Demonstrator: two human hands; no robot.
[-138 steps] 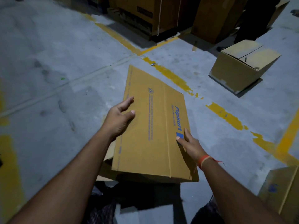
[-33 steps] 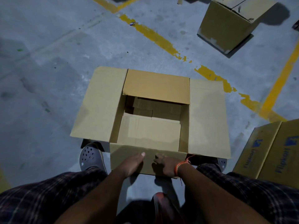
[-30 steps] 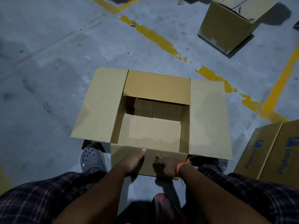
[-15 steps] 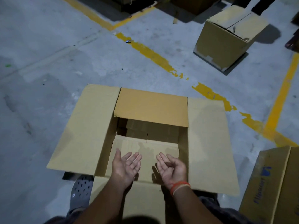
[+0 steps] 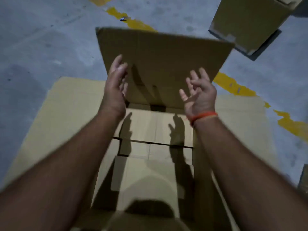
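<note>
The fingers of the left hand are straight and close together, edge-on to the camera and gripping nothing. Those of the right hand are spread and loosely bent, palm turned up and inward, also empty. Both hands are raised over the mouth of an open cardboard box that sits on the floor directly below the viewer. They point toward its far flap, which stands tilted up in front of them. The picture is motion-blurred, so it is hard to say whether any fingertip touches that flap; finger shadows falling on it suggest a small gap. An orange thread circles the right wrist. Inside the box, the folded bottom flaps show pale between the forearms, and the two side flaps lie spread outward, left and right. Beyond is grey concrete floor crossed by a worn yellow line, with a second box at the upper right. The step in hand appears to be setting up the box — working its top flaps. The next move likely calls for flat palms on the far flap, pressing evenly along its crease so it bends without tearing.
</note>
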